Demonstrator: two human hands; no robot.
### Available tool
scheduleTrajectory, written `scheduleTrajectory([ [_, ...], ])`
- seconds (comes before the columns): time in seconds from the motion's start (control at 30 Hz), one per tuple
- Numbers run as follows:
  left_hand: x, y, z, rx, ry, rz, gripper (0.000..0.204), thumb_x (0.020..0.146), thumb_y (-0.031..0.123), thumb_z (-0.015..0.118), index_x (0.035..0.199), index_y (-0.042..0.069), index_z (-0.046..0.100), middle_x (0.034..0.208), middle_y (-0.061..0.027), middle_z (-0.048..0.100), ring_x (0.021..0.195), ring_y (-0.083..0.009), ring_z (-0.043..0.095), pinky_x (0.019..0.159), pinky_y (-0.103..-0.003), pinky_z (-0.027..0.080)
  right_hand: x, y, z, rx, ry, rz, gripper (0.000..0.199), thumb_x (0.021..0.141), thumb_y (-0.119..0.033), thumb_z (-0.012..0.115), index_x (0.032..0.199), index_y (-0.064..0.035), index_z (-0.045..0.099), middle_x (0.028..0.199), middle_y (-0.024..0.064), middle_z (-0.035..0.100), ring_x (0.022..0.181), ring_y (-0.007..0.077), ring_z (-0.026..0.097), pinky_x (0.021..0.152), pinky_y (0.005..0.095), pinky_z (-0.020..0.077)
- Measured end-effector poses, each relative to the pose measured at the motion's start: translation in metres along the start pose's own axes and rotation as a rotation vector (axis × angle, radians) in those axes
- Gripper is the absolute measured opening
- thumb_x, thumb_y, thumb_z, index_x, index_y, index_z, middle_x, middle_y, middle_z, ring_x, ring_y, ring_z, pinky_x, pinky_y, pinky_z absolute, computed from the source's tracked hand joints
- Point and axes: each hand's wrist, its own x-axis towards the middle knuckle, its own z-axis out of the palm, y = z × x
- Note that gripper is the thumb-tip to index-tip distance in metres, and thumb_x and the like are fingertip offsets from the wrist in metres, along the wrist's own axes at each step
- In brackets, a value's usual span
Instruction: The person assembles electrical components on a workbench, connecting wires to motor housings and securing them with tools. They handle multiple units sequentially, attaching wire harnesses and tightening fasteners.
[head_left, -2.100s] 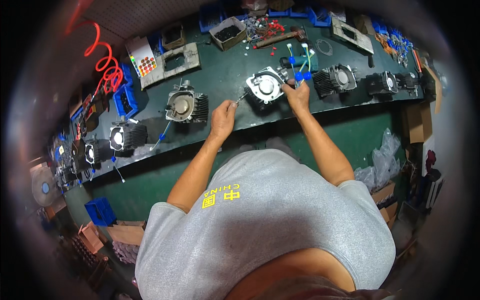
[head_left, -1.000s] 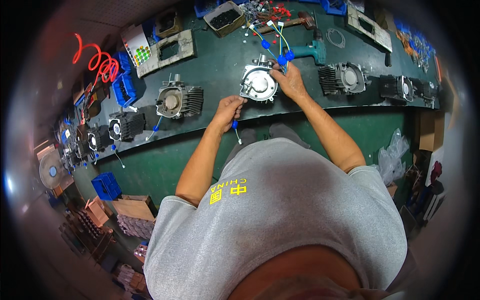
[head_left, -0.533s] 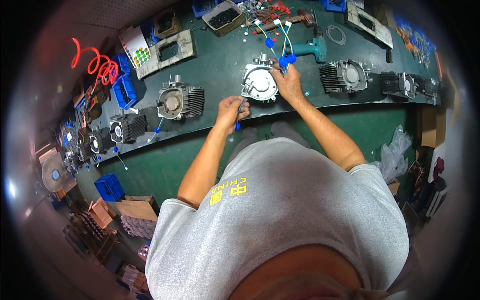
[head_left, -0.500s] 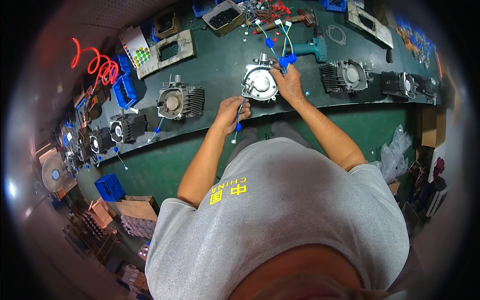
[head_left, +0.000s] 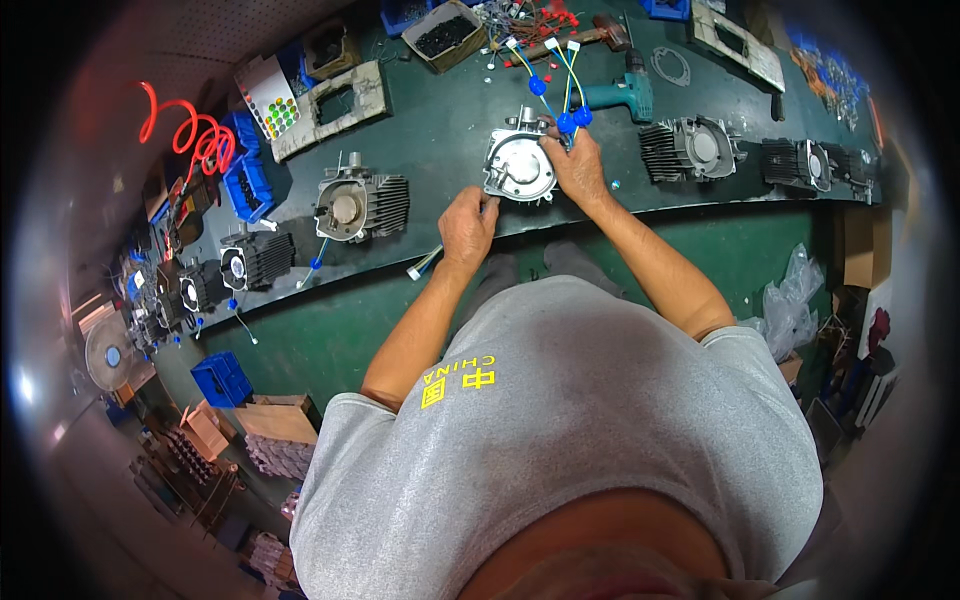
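Observation:
A round-faced silver metal housing sits at the bench's near edge between my two hands. My left hand is closed at its lower left corner, pinching a thin cable whose white-tipped end sticks out to the left of the wrist. The back of the hand hides the rest of that cable. On the upper right rim my right hand is closed, thumb and fingers gripping the edge. Just beyond those fingers lie several cables with blue beads and white connectors.
Finned metal housings stand left and right along the bench. A teal power drill, a hammer and a box of black small parts are at the back. A red coiled hose hangs at left.
My left hand has turned, now back-up at the housing's corner. The cable that hung below it with a blue bead now points left. My right hand has stayed in place.

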Motion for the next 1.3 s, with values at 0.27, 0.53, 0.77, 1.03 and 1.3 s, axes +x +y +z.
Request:
scheduleTrajectory([
  [0.27,0.014,-0.02,-0.01,-0.985,-0.513,-0.746,0.019,0.102,0.018,0.063,0.098,0.001,0.069,0.08,-0.0011,0.065,0.068,-0.0091,0.056,0.063,-0.025,0.049,-0.001,-0.003,-0.001,-0.014,-0.012,0.02,0.025,0.088,-0.014,0.074,0.104,0.0027,0.064,0.094,0.018,0.074,0.088,0.0339,0.073,0.078,0.0433,0.0553],
  [0.53,0.01,-0.035,0.004,-0.495,-0.248,-0.265,0.02,0.094,0.017,0.073,0.087,-0.002,0.071,0.073,-0.0018,0.065,0.066,-0.011,0.058,0.06,-0.029,0.047,-0.001,0.003,0.0,-0.01,-0.005,0.024,0.026,0.088,-0.014,0.074,0.105,0.0025,0.064,0.095,0.0177,0.075,0.088,0.0333,0.073,0.079,0.0429,0.0554],
  [0.77,0.004,-0.01,-0.003,-1.033,-0.284,-0.737,0.017,0.1,0.017,0.066,0.1,0.0,0.067,0.085,-0.0063,0.066,0.071,-0.0125,0.062,0.065,-0.027,0.058,-0.002,-0.006,-0.001,-0.001,-0.015,0.019,0.027,0.089,-0.013,0.074,0.108,0.0025,0.064,0.096,0.0169,0.075,0.088,0.0322,0.074,0.08,0.0422,0.0557],
  [1.03,0.003,-0.014,0.005,-0.346,-0.081,-0.147,0.019,0.094,0.012,0.074,0.083,0.004,0.06,0.08,-0.0021,0.064,0.069,-0.0112,0.06,0.062,-0.027,0.051,-0.002,-0.002,0.001,-0.007,-0.003,0.017,0.027,0.088,-0.013,0.075,0.106,0.0029,0.062,0.095,0.0176,0.074,0.088,0.0332,0.073,0.078,0.0426,0.0557],
  [1.3,0.003,-0.023,0.007,-0.894,-0.234,-0.603,0.013,0.098,0.014,0.068,0.088,0.006,0.066,0.078,0.0007,0.063,0.068,-0.0071,0.056,0.057,-0.024,0.045,-0.003,-0.005,0.0,-0.001,0.011,0.004,0.026,0.089,-0.013,0.075,0.105,0.0027,0.062,0.094,0.0181,0.074,0.087,0.0334,0.073,0.078,0.0425,0.0555],
])
